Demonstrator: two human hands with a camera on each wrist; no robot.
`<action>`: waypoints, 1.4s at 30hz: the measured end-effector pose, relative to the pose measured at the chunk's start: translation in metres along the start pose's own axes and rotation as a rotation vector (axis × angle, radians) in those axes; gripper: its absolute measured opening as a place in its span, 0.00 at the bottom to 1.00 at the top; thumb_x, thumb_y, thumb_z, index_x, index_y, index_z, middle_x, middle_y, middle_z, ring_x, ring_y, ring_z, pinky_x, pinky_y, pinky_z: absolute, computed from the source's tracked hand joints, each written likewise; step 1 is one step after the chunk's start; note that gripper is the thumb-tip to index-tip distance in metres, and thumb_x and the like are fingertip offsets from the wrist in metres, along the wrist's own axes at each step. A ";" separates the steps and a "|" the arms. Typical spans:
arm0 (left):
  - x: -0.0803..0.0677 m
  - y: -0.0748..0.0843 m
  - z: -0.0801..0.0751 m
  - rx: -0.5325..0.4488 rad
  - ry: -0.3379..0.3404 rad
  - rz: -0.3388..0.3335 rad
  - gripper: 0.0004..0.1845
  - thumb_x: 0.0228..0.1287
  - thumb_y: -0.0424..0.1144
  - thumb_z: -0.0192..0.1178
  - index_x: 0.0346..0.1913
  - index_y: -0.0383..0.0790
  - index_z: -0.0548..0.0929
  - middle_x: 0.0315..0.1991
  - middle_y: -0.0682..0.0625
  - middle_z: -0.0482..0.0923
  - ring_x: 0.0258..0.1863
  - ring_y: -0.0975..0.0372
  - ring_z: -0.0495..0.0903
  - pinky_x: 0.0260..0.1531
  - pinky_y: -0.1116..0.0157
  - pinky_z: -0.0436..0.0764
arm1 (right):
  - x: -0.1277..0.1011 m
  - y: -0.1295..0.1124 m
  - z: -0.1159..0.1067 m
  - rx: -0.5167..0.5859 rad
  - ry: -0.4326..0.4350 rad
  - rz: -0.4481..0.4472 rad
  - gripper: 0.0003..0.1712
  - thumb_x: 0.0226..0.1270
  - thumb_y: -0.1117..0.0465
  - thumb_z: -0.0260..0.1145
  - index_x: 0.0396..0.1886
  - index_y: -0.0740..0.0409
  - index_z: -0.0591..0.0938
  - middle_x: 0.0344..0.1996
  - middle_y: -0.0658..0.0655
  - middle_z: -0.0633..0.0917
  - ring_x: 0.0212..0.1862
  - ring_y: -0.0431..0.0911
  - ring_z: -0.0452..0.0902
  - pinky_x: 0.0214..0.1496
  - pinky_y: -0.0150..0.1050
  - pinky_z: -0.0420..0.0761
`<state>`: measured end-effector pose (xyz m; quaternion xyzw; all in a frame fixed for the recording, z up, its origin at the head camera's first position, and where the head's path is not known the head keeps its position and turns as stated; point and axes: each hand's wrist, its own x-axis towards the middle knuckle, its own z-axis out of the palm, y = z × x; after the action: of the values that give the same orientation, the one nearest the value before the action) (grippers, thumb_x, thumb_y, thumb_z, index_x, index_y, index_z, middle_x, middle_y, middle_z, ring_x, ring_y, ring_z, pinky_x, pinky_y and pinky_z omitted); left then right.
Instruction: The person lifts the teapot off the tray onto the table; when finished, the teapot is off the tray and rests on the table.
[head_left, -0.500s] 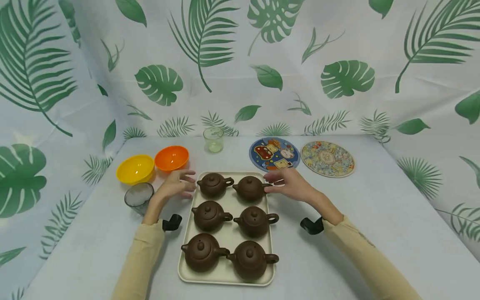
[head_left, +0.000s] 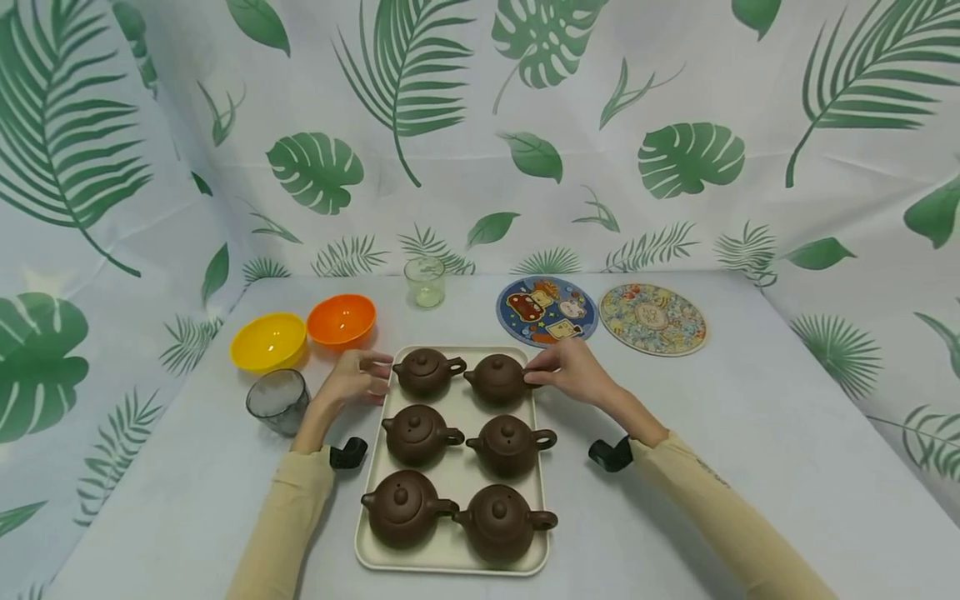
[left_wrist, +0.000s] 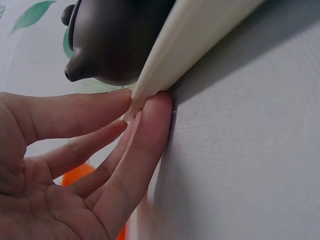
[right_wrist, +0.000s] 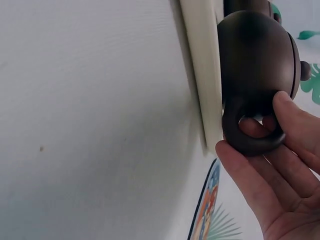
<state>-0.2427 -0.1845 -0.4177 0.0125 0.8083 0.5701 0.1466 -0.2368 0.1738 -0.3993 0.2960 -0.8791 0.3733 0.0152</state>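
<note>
A cream rectangular tray (head_left: 453, 571) bears several dark brown teapots in two columns. At the tray's far left corner, my left hand (head_left: 351, 380) pinches the edge, its fingertips (left_wrist: 156, 112) on the rim and low against the side. The far left teapot (head_left: 424, 372) sits just inside that edge. Across the tray, my right hand (head_left: 573, 373) holds the far right teapot (head_left: 497, 380) by its looped handle (right_wrist: 256, 145). Its thumb (right_wrist: 290, 107) lies on the upper end of the handle, by the body, and other fingers reach behind the loop.
Left of the tray stand a yellow bowl (head_left: 268, 342), an orange bowl (head_left: 341, 322) and a grey glass (head_left: 278, 402). A clear greenish glass (head_left: 425, 283) is behind it. Two round patterned mats, one blue (head_left: 547, 310) and one pale (head_left: 653, 320), lie at the back right.
My left hand has moved in to the tray's edge and taken hold of it. The right hand's fingers have closed in on the far right teapot's handle.
</note>
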 end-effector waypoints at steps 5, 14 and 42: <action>0.000 0.000 0.000 0.001 0.014 -0.011 0.30 0.48 0.15 0.57 0.60 0.21 0.71 0.42 0.34 0.77 0.29 0.61 0.79 0.29 0.62 0.86 | 0.001 0.000 0.000 0.031 0.006 0.052 0.06 0.56 0.65 0.71 0.33 0.63 0.89 0.27 0.56 0.89 0.28 0.38 0.80 0.25 0.30 0.72; 0.000 0.000 0.000 -0.001 0.005 -0.008 0.29 0.49 0.15 0.57 0.60 0.21 0.71 0.43 0.33 0.76 0.29 0.61 0.79 0.29 0.63 0.86 | -0.019 0.016 -0.040 0.129 0.034 0.130 0.09 0.58 0.65 0.70 0.37 0.65 0.88 0.31 0.61 0.88 0.34 0.40 0.84 0.33 0.29 0.78; 0.001 -0.001 0.002 -0.010 0.029 -0.035 0.29 0.49 0.15 0.56 0.59 0.23 0.71 0.40 0.38 0.76 0.28 0.61 0.78 0.28 0.64 0.85 | -0.143 0.098 -0.146 -0.019 0.105 0.356 0.14 0.61 0.63 0.69 0.40 0.72 0.86 0.30 0.52 0.89 0.35 0.32 0.82 0.37 0.22 0.76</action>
<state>-0.2427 -0.1830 -0.4191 -0.0107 0.8077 0.5714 0.1447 -0.1995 0.3973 -0.3928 0.1157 -0.9191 0.3768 -0.0024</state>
